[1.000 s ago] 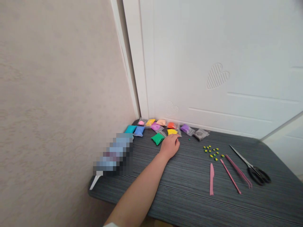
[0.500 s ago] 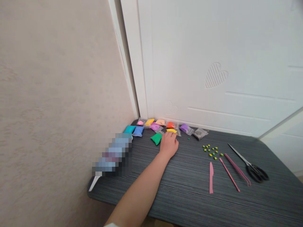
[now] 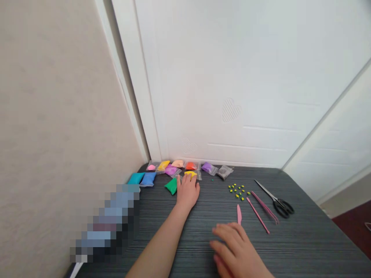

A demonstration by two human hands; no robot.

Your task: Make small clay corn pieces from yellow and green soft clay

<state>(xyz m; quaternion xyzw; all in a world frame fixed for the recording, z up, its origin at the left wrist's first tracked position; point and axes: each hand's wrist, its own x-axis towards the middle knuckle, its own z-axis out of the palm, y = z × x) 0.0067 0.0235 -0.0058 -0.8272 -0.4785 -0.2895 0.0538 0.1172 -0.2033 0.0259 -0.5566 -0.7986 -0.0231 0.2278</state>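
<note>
My left hand [image 3: 188, 192] reaches across the dark table with its fingers spread, the fingertips on or just over a yellow clay packet [image 3: 190, 174]. Against its left side lies a green clay packet [image 3: 171, 186], partly covered by the hand. My right hand [image 3: 236, 247] is over the front part of the table, slightly blurred, with fingers apart and nothing visible in them. It covers the lower end of a pink plastic knife [image 3: 239, 214]. Several small yellow-and-green clay pieces [image 3: 235, 189] lie beyond it.
Bags of clay line the back edge, among them red [image 3: 190, 166], purple [image 3: 207, 167] and grey [image 3: 224, 172]. A pink stick [image 3: 257, 215], pink tweezers [image 3: 265, 207] and black-handled scissors [image 3: 278, 202] lie to the right. A blurred-out item [image 3: 113, 216] is at the left.
My right hand has come into view from the bottom. My left hand stays by the yellow packet, its fingers now more spread. The camera view has shifted, moving the table's things leftward.
</note>
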